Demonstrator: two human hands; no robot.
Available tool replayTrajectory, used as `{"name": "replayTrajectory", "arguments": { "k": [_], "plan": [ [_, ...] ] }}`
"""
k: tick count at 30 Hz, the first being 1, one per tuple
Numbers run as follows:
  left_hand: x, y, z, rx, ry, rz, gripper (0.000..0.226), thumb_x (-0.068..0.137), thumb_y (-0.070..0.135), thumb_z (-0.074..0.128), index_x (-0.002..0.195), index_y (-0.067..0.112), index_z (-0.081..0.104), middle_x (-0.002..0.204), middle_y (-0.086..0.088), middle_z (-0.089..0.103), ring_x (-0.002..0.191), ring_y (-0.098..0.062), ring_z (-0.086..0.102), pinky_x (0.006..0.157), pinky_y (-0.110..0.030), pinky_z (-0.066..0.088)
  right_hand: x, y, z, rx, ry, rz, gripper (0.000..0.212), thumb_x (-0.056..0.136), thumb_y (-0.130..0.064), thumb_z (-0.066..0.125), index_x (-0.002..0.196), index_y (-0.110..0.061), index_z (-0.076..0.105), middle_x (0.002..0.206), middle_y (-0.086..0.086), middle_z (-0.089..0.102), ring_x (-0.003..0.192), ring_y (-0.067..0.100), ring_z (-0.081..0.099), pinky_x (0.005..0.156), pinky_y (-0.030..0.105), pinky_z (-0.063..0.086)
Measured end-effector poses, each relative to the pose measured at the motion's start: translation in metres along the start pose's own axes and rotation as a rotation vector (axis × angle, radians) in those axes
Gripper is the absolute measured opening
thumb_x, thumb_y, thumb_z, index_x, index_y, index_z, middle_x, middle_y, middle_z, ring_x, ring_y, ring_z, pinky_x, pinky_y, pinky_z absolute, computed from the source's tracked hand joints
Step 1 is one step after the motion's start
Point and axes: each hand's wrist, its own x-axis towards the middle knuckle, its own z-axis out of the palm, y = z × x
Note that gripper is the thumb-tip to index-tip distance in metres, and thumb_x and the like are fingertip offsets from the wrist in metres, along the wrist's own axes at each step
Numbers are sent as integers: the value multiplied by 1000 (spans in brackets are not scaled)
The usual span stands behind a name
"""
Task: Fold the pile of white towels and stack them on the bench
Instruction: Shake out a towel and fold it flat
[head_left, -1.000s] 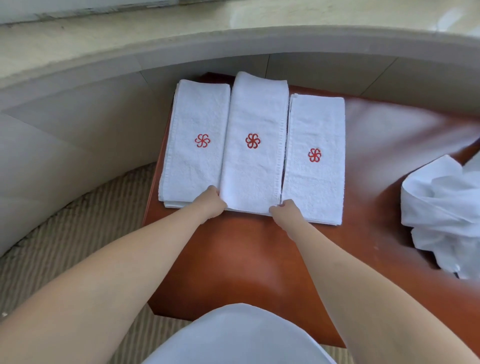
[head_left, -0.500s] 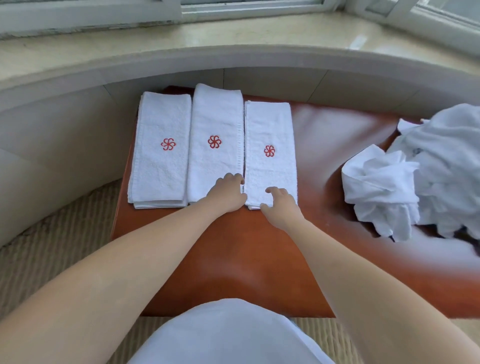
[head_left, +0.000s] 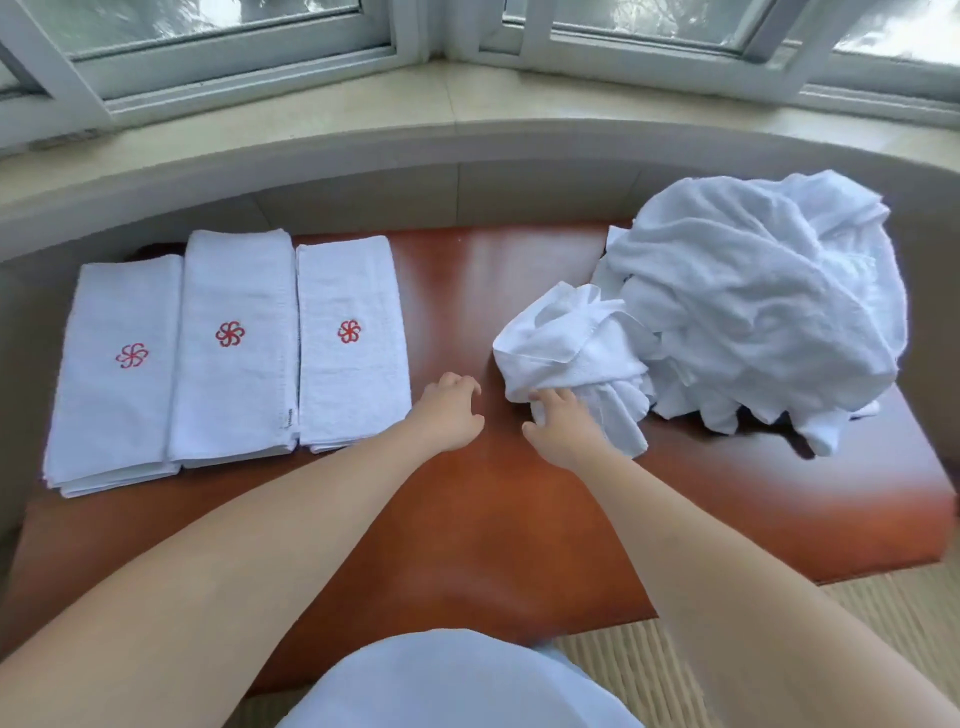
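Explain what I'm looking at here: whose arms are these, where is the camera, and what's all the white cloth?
No machine here: a person wears a camera on the head, looking down at their own arms. On the brown bench lie three folded towels side by side, each with a red flower emblem. At the right sits a pile of unfolded towels. The left hand hovers open over the bench, holding nothing. The right hand touches the nearest crumpled towel; whether its grip has closed on it is unclear.
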Motion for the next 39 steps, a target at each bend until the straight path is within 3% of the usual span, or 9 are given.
{"name": "replayTrajectory", "arguments": {
  "k": [3, 7, 13, 20, 24, 28, 33, 36, 39],
  "plan": [
    [21, 52, 18, 11, 8, -17, 52, 95, 29, 57, 145, 24, 44, 152, 1, 36, 134, -26, 42, 98, -44, 48, 10, 59, -30, -45, -36, -10, 51, 102, -24, 50, 151, -13, 45, 155, 12, 40, 140, 34, 39, 111, 42, 36],
    [46, 97, 24, 51, 57, -57, 55, 95, 21, 55, 148, 22, 40, 157, 1, 32, 140, -27, 34, 100, -45, 44, 23, 113, -57, 60, -88, 45, 59, 95, -19, 53, 153, -18, 41, 157, 7, 34, 140, 34, 35, 105, 44, 45],
    [80, 120, 29, 157, 82, -134, 53, 94, 8, 48, 145, 20, 41, 149, 0, 39, 139, -25, 31, 94, -45, 49, 62, 147, -67, 106, -116, 23, 58, 97, -20, 53, 153, -19, 39, 154, 8, 37, 127, 32, 51, 98, 40, 47],
    [105, 118, 43, 354, 136, -170, 28, 98, 20, 52, 126, 15, 58, 135, -3, 46, 130, -27, 38, 78, -35, 44, 90, 157, -61, 136, -31, 20, 38, 95, -22, 57, 131, -22, 43, 107, 4, 59, 84, 25, 61, 68, 41, 56],
    [105, 118, 38, 205, 185, -123, 17, 97, 21, 46, 109, 16, 56, 113, -4, 57, 119, -29, 46, 71, -37, 39, 100, 154, -61, 61, 49, -54, 36, 98, -25, 55, 132, -30, 44, 84, 1, 56, 72, 24, 56, 50, 31, 37],
    [96, 117, 18, 49, 233, -169, 5, 97, 27, 45, 95, 23, 48, 98, -8, 58, 82, -32, 58, 59, -34, 41, 105, 149, -66, 52, 66, -29, 15, 99, -26, 49, 112, -25, 57, 74, 2, 61, 73, 25, 58, 52, 31, 39],
    [79, 125, -13, -36, 297, -132, 10, 101, 35, 45, 96, 26, 47, 85, 2, 61, 79, -26, 58, 58, -34, 40, 92, 143, -100, 165, 125, -13, 8, 90, -30, 52, 97, -29, 55, 65, -2, 60, 61, 20, 60, 50, 29, 41],
    [63, 138, -34, -89, 380, -104, 12, 100, 37, 46, 95, 27, 49, 82, 6, 61, 80, -25, 59, 65, -37, 45, 77, 136, -134, 366, 250, 24, 11, 85, -27, 51, 95, -30, 55, 71, -1, 66, 67, 23, 65, 56, 31, 48],
    [41, 161, -56, -131, 468, -57, 13, 100, 40, 46, 93, 28, 47, 79, 10, 59, 77, -22, 58, 59, -33, 39, 58, 126, -175, 468, 430, 14, 13, 86, -27, 48, 97, -31, 54, 73, -2, 71, 72, 21, 67, 56, 31, 44]
  ]
}}
